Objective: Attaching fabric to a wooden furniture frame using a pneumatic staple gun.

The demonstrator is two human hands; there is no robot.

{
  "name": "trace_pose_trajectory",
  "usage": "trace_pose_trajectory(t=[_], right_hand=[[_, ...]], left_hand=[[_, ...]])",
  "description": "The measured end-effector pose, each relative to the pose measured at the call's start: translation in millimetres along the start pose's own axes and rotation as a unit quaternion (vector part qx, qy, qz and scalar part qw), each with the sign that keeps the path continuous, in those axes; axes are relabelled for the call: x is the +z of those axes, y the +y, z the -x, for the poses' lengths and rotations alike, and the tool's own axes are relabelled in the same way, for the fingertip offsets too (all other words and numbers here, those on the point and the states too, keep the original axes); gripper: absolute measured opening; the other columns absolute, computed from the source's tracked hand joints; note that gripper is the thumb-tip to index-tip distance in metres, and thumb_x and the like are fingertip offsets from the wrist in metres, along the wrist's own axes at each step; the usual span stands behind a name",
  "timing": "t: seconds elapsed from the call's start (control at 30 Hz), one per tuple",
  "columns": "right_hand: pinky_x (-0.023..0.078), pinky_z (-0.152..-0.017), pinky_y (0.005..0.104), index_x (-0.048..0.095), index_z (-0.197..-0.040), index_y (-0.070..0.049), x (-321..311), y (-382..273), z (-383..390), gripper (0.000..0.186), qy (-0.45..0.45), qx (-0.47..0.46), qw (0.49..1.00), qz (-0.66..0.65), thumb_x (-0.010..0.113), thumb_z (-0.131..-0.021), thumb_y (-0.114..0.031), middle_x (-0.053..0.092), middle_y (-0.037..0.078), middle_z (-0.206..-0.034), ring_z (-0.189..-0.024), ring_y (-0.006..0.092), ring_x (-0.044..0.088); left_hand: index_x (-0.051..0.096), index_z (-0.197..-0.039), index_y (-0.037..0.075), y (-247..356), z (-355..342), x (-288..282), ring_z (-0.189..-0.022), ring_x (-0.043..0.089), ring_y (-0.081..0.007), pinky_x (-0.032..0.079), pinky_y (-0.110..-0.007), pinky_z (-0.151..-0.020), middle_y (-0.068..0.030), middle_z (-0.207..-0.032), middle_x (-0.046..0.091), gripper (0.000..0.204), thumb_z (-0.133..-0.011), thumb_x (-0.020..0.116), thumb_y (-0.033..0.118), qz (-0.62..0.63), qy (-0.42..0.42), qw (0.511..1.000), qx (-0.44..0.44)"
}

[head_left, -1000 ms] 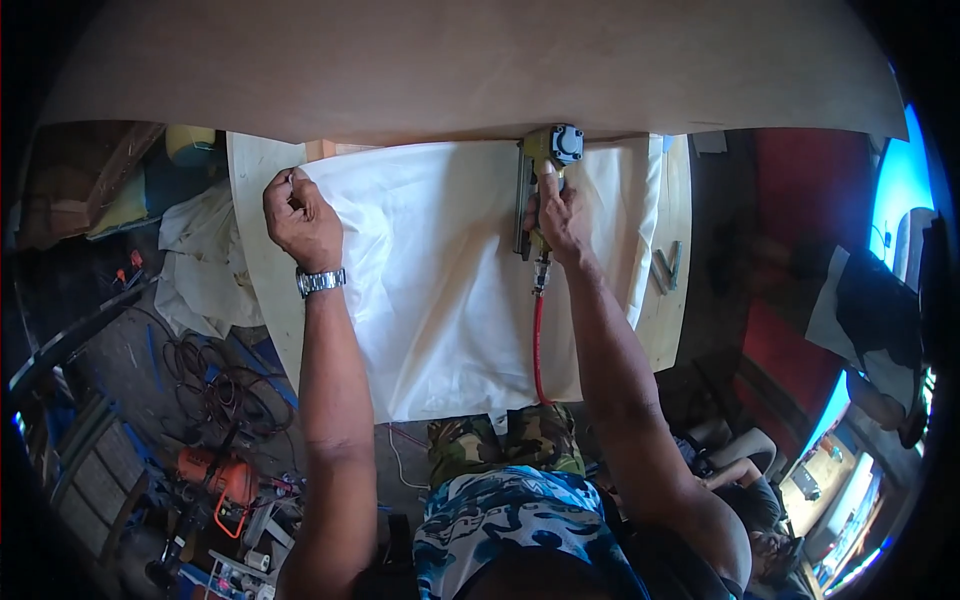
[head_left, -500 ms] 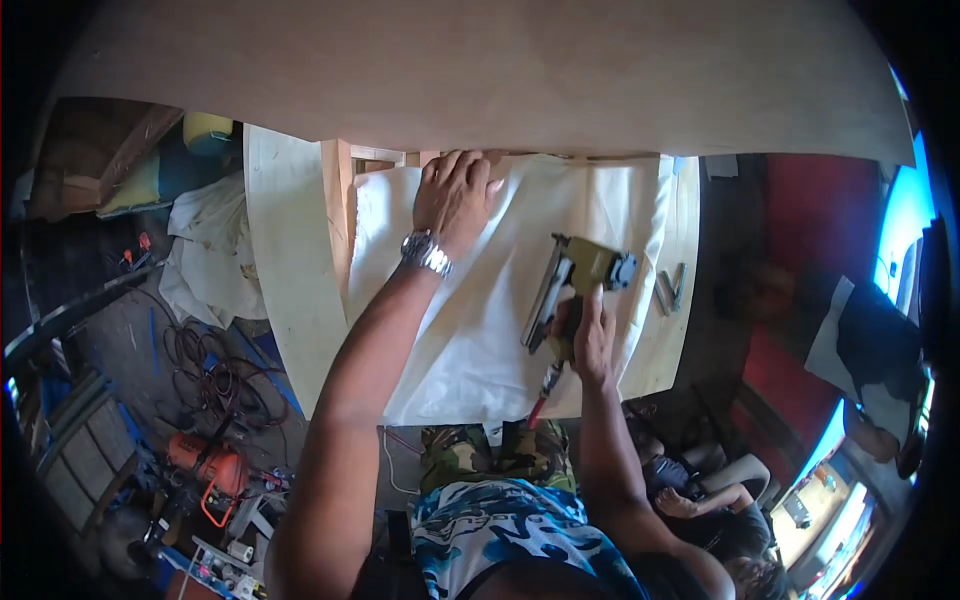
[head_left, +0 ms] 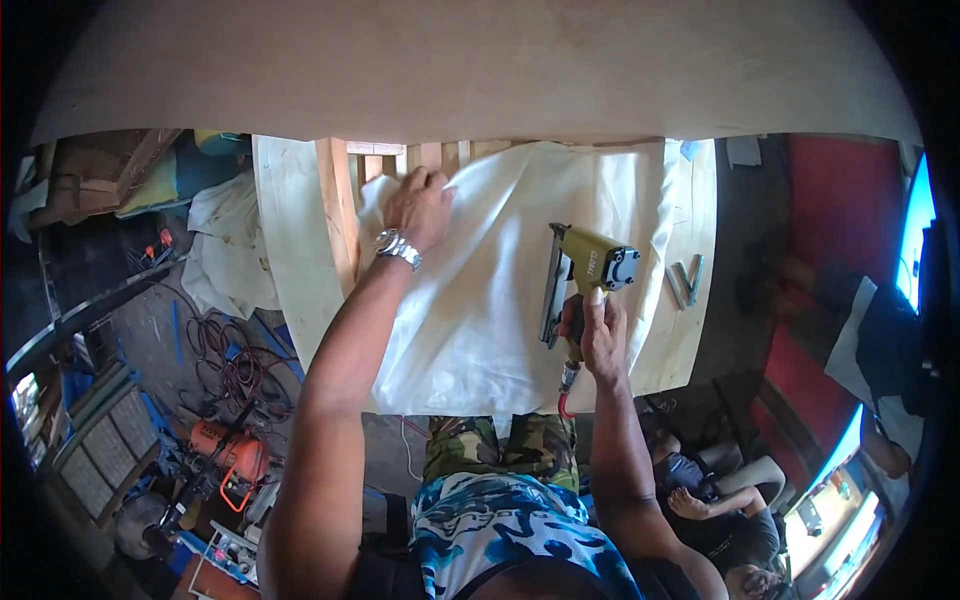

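Pretty clearly a furniture or upholstery workshop — white fabric (head_left: 480,300) is draped over a slatted wooden frame (head_left: 338,200), a pneumatic stapler (head_left: 598,258) is hooked to a red hose (head_left: 564,405), and coiled hoses (head_left: 240,372) are left near what looks like an orange air compressor (head_left: 225,448).

Shirt: we record a top (head_left: 505,515) in blue, white and black, irregular patches, lettering across the chest.
Trousers: we find camouflage trousers (head_left: 542,447), green, brown and black.
Watch: we note a silver-coloured metal watch (head_left: 400,249), round case, link bracelet, left wrist.
Hands: we see left hand (head_left: 418,208) and right hand (head_left: 604,340) bare, forearms likewise.
Shoulders: dark cloth (head_left: 664,580); cut unclear to us.
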State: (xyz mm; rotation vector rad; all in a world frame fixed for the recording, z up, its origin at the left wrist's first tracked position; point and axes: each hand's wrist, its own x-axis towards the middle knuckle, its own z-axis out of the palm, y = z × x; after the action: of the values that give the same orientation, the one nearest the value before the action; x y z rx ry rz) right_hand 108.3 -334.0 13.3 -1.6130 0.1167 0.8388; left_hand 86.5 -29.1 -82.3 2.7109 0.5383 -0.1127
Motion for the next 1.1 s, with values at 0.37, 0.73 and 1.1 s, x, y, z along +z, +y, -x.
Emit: trace_pose_trajectory(t=[0.37, 0.73, 1.1], right_hand=[[0.047, -0.056, 0.0284, 0.052, -0.098, -0.002, 15, -26, -43, 0.047, -0.005, -0.03, 0.999, 0.026, 0.043, -0.103, -0.048, 0.055, 0.005, -0.068, -0.058, 0.013, 0.056], [0.048, -0.055, 0.0291, 0.051, -0.093, -0.005, 67, -32, -99, 0.05, 0.015, 0.007, 0.999, 0.034, 0.046, -0.101, -0.055, 0.055, 0.004, -0.071, -0.057, 0.0131, 0.056], [0.052, -0.051, 0.0299, 0.053, -0.097, -0.002, 115, -21, -127, 0.061, 0.085, 0.054, 0.994, -0.033, 0.048, -0.096, -0.062, 0.055, 0.006, -0.072, -0.055, 0.0152, 0.057]], left_hand=[[0.066, -0.111, 0.004, -7, -31, -31, -0.099, 0.067, -0.0313, 0.054, -0.04, -0.084, -0.0165, -0.109, 0.069, 0.028, -0.088, 0.07, 0.019, 0.304, 0.118, 0.945, 0.008], [0.076, -0.098, 0.018, -10, -45, -15, -0.094, 0.068, -0.033, 0.055, -0.045, -0.074, -0.0116, -0.103, 0.071, 0.018, -0.082, 0.07, 0.026, 0.141, 0.083, 0.98, -0.116], [0.075, -0.096, 0.015, -30, -51, 22, -0.087, 0.068, -0.0384, 0.054, -0.048, -0.073, -0.0161, -0.095, 0.071, 0.02, -0.083, 0.068, 0.028, 0.195, 0.113, 0.958, -0.176]])
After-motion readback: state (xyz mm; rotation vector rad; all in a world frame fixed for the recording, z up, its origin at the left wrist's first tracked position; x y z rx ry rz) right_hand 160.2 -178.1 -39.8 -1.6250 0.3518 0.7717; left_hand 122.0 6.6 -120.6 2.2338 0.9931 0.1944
